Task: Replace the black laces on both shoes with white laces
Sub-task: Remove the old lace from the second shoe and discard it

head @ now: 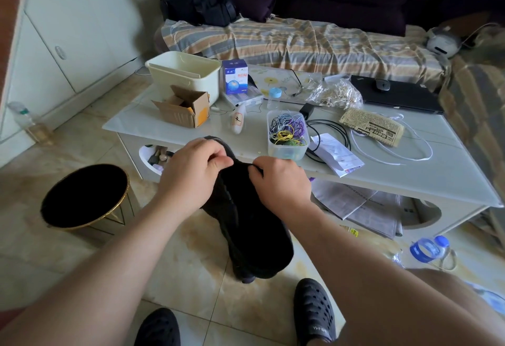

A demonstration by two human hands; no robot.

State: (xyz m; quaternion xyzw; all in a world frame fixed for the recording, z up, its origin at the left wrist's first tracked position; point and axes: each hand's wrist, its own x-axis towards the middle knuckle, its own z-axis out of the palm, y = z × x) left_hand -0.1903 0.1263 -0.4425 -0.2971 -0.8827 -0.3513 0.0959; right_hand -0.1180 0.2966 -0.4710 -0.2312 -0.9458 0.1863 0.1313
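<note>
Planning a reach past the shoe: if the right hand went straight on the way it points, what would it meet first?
Probably the left hand, since the right hand points up-left across the black shoe; depth is unclear.

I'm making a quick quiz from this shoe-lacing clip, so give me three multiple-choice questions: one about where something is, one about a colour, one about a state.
1. Where is the white lace?
A on the pale table
B on the floor
C on the sofa

2. What colour is the held shoe?
A white
B black
C red

3. What is the small cardboard box's state?
A taped shut
B open
C crushed flat

Answers:
A, the white lace loops on the pale table.
B, the black shoe, held by left hand and right hand.
B, the cardboard box has raised flaps.
</note>
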